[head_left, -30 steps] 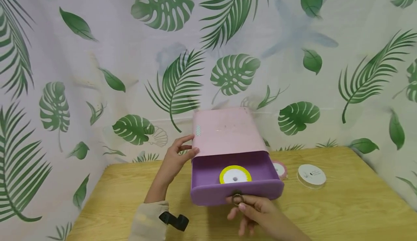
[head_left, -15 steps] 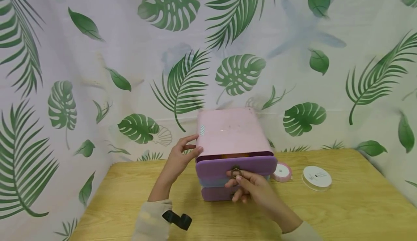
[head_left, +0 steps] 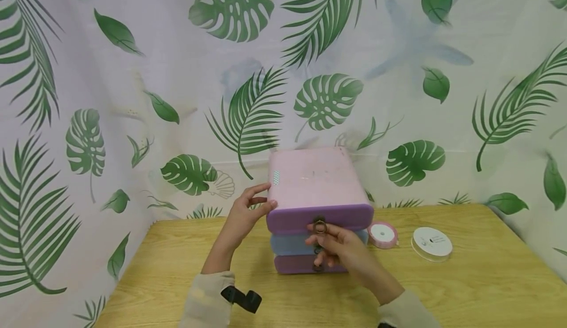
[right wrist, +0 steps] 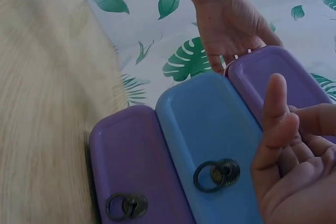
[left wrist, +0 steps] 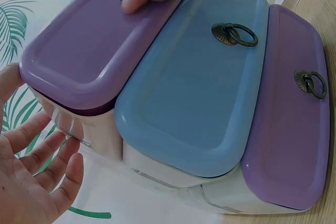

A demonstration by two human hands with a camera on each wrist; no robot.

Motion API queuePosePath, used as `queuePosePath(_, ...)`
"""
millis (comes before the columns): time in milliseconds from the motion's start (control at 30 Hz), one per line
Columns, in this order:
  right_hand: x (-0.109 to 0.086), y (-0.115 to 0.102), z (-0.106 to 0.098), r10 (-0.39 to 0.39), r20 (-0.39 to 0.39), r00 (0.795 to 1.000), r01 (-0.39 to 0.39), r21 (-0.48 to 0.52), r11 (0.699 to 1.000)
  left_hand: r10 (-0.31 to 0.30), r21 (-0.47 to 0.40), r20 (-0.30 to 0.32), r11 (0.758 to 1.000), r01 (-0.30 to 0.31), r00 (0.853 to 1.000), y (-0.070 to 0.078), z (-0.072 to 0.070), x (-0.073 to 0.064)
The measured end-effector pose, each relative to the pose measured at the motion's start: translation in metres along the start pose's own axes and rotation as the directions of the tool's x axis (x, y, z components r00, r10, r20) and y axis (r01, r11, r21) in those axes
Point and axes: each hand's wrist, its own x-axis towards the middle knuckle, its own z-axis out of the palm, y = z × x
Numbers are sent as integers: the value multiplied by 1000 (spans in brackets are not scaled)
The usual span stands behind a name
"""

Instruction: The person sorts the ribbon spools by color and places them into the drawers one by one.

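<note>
A small drawer cabinet with a pink top (head_left: 316, 178) stands on the table, its three drawer fronts stacked. The top purple drawer front (head_left: 290, 220) sits against the cabinet, with a thin dark gap at its end in the left wrist view. Below it come a blue drawer front (left wrist: 184, 87) and another purple drawer front (left wrist: 286, 114), each with a bronze ring pull. My right hand (head_left: 347, 251) pinches the top drawer's ring pull (head_left: 320, 226) between thumb and index finger. My left hand (head_left: 242, 215) steadies the cabinet's left side, thumb at the front corner, other fingers loosely extended.
Right of the cabinet lie a pink-rimmed ribbon spool (head_left: 383, 234) and a white spool (head_left: 431, 244) on the wooden table (head_left: 478, 274). A leaf-print cloth (head_left: 310, 37) hangs close behind. A black strap device (head_left: 241, 298) is on the left sleeve.
The top purple drawer has slid back into the cabinet, pushed by the right hand at its ring. The yellow-rimmed spool inside is now hidden. The left hand stays at the cabinet's side.
</note>
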Motion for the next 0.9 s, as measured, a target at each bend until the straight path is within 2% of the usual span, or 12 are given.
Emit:
queuePosePath(167, -12, 8, -9, 14, -48, 999, -19, -108, 994, -3, -3, 11, 1000, 3, 1000, 0, 0, 0)
queuePosePath(400, -22, 25, -24, 57, -113, 992, -79, -209, 975, 1, 0, 2, 1000, -1, 1000, 0, -2, -1)
queuePosePath(567, -20, 41, -26, 75, -122, 990, -99, -203, 974, 4, 0, 9, 1000, -4, 1000, 0, -1, -1)
queuePosePath(733, -15, 52, -22, 45, -152, 987, -76, -208, 975, 14, -5, 14, 1000, -14, 1000, 0, 0, -1)
queuePosePath(900, -10, 54, -14, 81, -125, 989, -103, -181, 978, 17, -2, 12, 1000, -17, 1000, 0, 0, -1)
